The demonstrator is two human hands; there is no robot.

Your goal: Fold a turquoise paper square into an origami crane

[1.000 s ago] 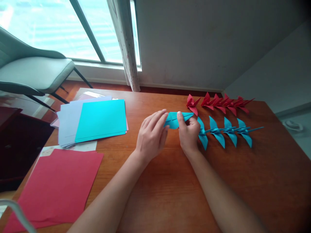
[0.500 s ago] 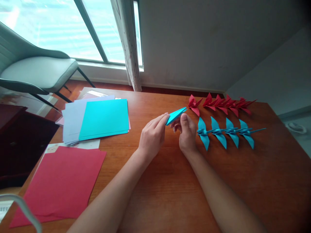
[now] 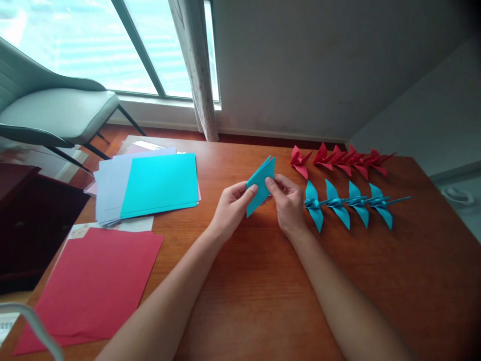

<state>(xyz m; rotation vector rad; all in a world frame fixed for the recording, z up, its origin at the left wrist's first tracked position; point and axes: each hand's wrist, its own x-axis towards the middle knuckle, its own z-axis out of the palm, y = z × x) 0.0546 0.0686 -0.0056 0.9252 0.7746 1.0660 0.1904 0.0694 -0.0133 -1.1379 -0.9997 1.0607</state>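
Observation:
Between my hands, above the middle of the table, is a folded piece of blue origami paper (image 3: 260,186) with layers parting at its top edge. My left hand (image 3: 235,203) pinches its left side, thumb on the near face. On its right side my right hand (image 3: 288,200) grips it the same way, thumb pressed on the face and fingers behind. To the right lies a row of several blue paper cranes (image 3: 340,204). Behind them is a row of several red paper cranes (image 3: 332,158), one set slightly apart at the left.
Left on the wooden table (image 3: 255,301) lie a stack of blue sheets (image 3: 161,185), pale lilac sheets (image 3: 110,190) and large red sheets (image 3: 93,286). A grey chair (image 3: 63,108) stands beyond by the window. A pale curved tube (image 3: 37,323) crosses the lower left corner.
The folded blue paper has turned from nearly edge-on to showing its broad face toward me. Both thumbs now press on that face, and its layers have parted at the top.

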